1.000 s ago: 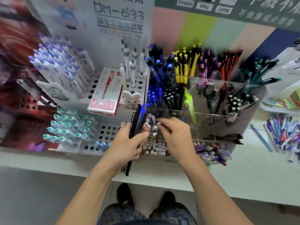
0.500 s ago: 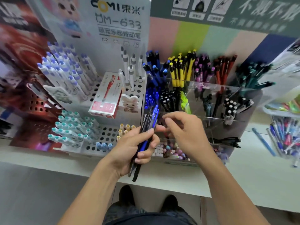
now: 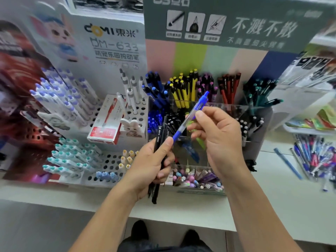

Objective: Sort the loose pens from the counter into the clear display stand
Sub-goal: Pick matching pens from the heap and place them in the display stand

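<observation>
At the centre of the frame the right hand [image 3: 218,140] pinches a blue pen [image 3: 190,117] between thumb and fingers, tilted with its clicker toward the upper right, in front of the clear display stand [image 3: 227,110]. The left hand [image 3: 151,164] grips a bundle of black pens [image 3: 160,142]. More loose pens [image 3: 316,157] lie on the counter [image 3: 272,197] at the right edge.

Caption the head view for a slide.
Right hand pinches a blue pen; left hand grips black pens.

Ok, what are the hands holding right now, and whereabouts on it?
The right hand pinches a blue pen at mid-barrel. The left hand grips a bundle of black pens around their middle.
</observation>
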`<act>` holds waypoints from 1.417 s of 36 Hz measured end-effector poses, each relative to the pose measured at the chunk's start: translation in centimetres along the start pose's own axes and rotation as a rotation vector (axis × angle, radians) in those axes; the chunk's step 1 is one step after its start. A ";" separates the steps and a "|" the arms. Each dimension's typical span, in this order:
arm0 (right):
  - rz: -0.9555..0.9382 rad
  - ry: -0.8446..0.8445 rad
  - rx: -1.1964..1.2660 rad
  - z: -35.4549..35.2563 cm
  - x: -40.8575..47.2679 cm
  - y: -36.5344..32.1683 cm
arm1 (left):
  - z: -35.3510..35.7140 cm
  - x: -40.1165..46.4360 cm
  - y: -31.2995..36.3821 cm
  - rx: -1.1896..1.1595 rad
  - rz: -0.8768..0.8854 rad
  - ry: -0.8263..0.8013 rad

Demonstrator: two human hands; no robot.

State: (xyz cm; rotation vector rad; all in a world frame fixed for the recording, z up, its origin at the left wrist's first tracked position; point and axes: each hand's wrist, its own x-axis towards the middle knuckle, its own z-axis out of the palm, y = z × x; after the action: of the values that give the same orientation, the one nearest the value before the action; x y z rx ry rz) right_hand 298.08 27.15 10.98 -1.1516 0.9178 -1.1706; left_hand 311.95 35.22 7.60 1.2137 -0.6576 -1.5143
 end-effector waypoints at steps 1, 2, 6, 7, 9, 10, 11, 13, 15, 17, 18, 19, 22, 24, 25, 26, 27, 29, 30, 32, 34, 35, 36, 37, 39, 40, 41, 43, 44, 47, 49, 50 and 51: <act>-0.042 0.011 0.023 0.4 0.2 -0.4 | -0.2 0.0 0.2 0.000 0.019 0.029; -0.093 0.025 0.034 0.7 0.5 -0.7 | -0.5 0.1 0.3 -0.001 0.043 0.054; -0.322 0.083 0.026 1.7 1.7 -2.3 | -1.1 0.4 1.3 -0.060 0.113 0.176; -0.362 0.085 0.011 2.0 2.1 -2.6 | -1.2 0.5 1.5 -0.106 0.121 0.182; -0.408 0.069 -0.051 2.5 2.6 -2.8 | -1.3 0.7 2.1 -0.233 0.134 0.163; -0.420 0.055 -0.092 2.8 2.8 -2.8 | -1.3 0.8 2.2 -0.274 0.141 0.156; -0.429 0.042 -0.133 3.1 2.8 -2.5 | -1.3 0.8 2.4 -0.281 0.147 0.158; -0.430 0.014 -0.219 3.4 2.7 -1.5 | -1.3 0.7 2.2 -0.215 0.157 0.193; -0.409 -0.003 -0.327 3.4 2.4 -0.2 | -1.5 0.6 1.6 -0.095 0.144 0.240; -0.391 -0.006 -0.427 3.3 1.9 1.2 | -1.7 0.5 0.9 -0.048 0.107 0.264; -0.381 -0.014 -0.467 3.3 1.6 1.8 | -1.8 0.4 0.5 -0.070 0.087 0.261; -0.375 -0.022 -0.511 3.3 1.4 2.3 | -1.9 0.3 0.2 -0.111 0.069 0.252; -0.396 -0.077 -0.741 3.6 1.6 3.1 | -2.1 0.4 -0.2 -0.264 0.024 0.214; -0.404 -0.159 -0.945 4.1 2.1 2.9 | -2.3 0.5 -0.3 -0.338 -0.003 0.195; -0.403 -0.192 -1.022 4.4 2.4 2.6 | -2.4 0.6 -0.3 -0.353 -0.008 0.189; -0.403 -0.223 -1.085 4.7 2.7 2.2 | -2.4 0.6 -0.3 -0.354 -0.009 0.187; -0.398 -0.255 -1.151 5.1 3.0 1.7 | -2.4 0.6 -0.4 -0.349 -0.005 0.188; -0.369 -0.317 -1.310 5.9 3.6 0.6 | -2.4 0.6 -0.6 -0.334 0.012 0.195; -0.353 -0.338 -1.384 6.3 3.9 0.2 | -2.4 0.5 -0.7 -0.328 0.022 0.205; -0.296 -0.355 -1.495 7.1 4.6 0.0 | -2.4 0.4 -0.9 -0.327 0.045 0.224; -0.219 -0.374 -1.543 7.6 4.9 0.1 | -2.4 0.3 -1.0 -0.351 0.056 0.212; -0.194 -0.387 -1.548 7.7 5.0 0.2 | -2.5 0.2 -1.0 -0.372 0.057 0.190; -0.185 -0.396 -1.540 7.7 5.1 0.3 | -2.6 0.2 -1.0 -0.396 0.057 0.163; -0.192 -0.397 -1.519 7.7 5.1 0.3 | -2.7 0.1 -0.9 -0.417 0.054 0.135; -0.234 -0.369 -1.420 7.5 4.9 0.3 | -2.9 0.1 -0.9 -0.444 0.040 0.088; -0.266 -0.347 -1.355 7.5 4.9 0.3 | -2.9 0.0 -0.8 -0.447 0.036 0.071; -0.295 -0.327 -1.304 7.5 4.7 0.4 | -3.0 0.0 -0.8 -0.446 0.034 0.061; -0.299 -0.303 -1.260 7.5 4.7 0.4 | -2.9 -0.1 -0.7 -0.443 0.036 0.051; -0.276 -0.299 -1.260 7.5 4.8 0.4 | -2.9 -0.2 -0.7 -0.441 0.036 0.047; -0.182 -0.311 -1.328 7.3 5.4 0.0 | -2.8 -0.5 -0.8 -0.413 0.045 0.034; -0.155 -0.327 -1.407 6.9 6.0 -0.5 | -2.7 -0.7 -0.9 -0.372 0.062 0.031; -0.137 -0.334 -1.443 6.6 6.3 -0.7 | -2.7 -0.7 -0.9 -0.348 0.070 0.034; -0.112 -0.345 -1.470 6.3 6.5 -0.9 | -2.6 -0.8 -1.0 -0.321 0.076 0.040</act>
State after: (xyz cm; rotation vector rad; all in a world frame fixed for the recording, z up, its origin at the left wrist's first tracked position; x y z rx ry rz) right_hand 305.15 21.93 13.30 -2.4667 1.4613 -0.1598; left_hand 313.95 36.69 6.16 0.9616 -0.4097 -1.4628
